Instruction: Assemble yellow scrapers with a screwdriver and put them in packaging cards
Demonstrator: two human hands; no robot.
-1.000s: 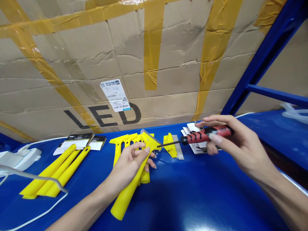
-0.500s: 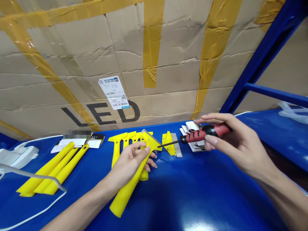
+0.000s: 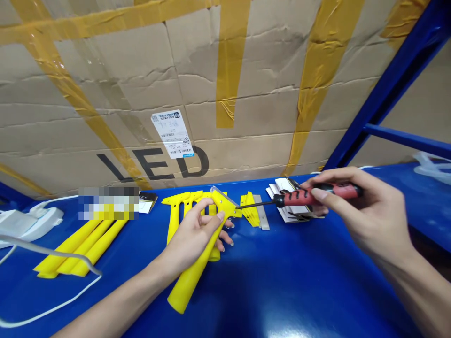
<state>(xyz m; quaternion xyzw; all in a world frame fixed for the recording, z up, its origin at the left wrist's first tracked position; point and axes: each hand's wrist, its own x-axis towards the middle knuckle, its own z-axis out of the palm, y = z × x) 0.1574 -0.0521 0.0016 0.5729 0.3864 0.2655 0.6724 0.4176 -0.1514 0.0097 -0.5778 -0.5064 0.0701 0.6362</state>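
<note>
Drawn slightly rightward since the earlier frame, the red screwdriver (image 3: 298, 197) points at the yellow scraper (image 3: 194, 281) above the blue bench (image 3: 278, 286). Left grip (image 3: 202, 224) closes round the scraper's neck, right grip (image 3: 368, 211) pinches the screwdriver's handle; squaring the tip and bracing the scraper should limit slipping. Beyond lies a metal blade (image 3: 262, 217).

ok, i see one red screwdriver (image 3: 298, 197), one yellow scraper (image 3: 199, 267) up front, three-plus scrapers (image 3: 173, 220) behind it (partly hidden, can't get an exact number), three-plus yellow handles (image 3: 89, 243), one shipping label (image 3: 172, 134).
</note>
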